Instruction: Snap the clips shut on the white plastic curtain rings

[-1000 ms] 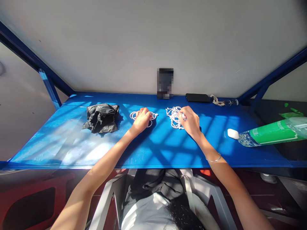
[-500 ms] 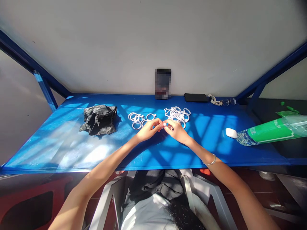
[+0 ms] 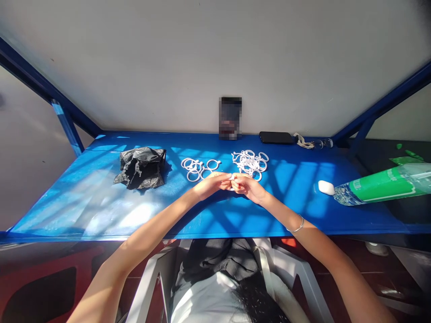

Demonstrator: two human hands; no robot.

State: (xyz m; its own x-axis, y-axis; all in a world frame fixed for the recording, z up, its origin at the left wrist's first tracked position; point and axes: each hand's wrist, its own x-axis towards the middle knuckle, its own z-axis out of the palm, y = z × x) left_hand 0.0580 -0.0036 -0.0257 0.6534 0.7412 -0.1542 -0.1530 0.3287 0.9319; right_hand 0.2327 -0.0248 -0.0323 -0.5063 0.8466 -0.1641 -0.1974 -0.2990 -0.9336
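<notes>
My left hand (image 3: pixel 211 184) and my right hand (image 3: pixel 247 186) meet over the middle of the blue table (image 3: pixel 101 202), fingers pinched together on a small white plastic ring (image 3: pixel 232 177) held between them. Behind my left hand lie several separate white rings (image 3: pixel 197 167). Behind my right hand sits a tangled pile of white rings (image 3: pixel 249 162). Neither pile is touched by a hand.
A crumpled black plastic bag (image 3: pixel 141 167) lies at the left. A dark phone (image 3: pixel 277 137) and a blurred upright object (image 3: pixel 230 117) stand at the wall. A green-labelled bottle (image 3: pixel 377 187) lies at the right, white cap toward me. A white chair (image 3: pixel 151 278) is below.
My hands left the two ring piles and came together at the table's middle. They now pinch one ring between them, closer than half a second ago.
</notes>
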